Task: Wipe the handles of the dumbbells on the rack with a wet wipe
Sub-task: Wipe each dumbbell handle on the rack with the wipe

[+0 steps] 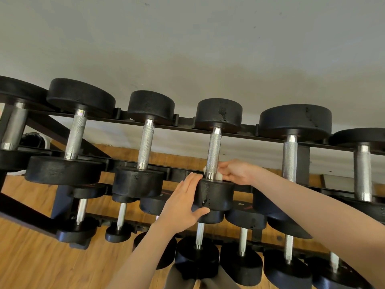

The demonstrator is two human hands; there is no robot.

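- Dumbbells (80, 132) with black round heads and knurled silver handles lie in a row across the top tier of a black rack (250, 133), from its left end to its right end; smaller ones sit on the tier below.
- Toward the middle of the top tier is the dumbbell being worked on (215, 155), its near head at the rack's front rail.
- Left hand (183, 202) lies flat against the left side of that near head, fingers straight and together, thumb touching the head's lower edge.
- Handle (214, 152) rises from that head; a white wet wipe (219, 176) is wrapped round its lower end, just above the head.
- Right hand (235, 172) pinches the wipe against the handle, fingers curled round it.
- Wooden floor (31, 261) shows beneath the rack, a pale wall (187, 49) behind it.
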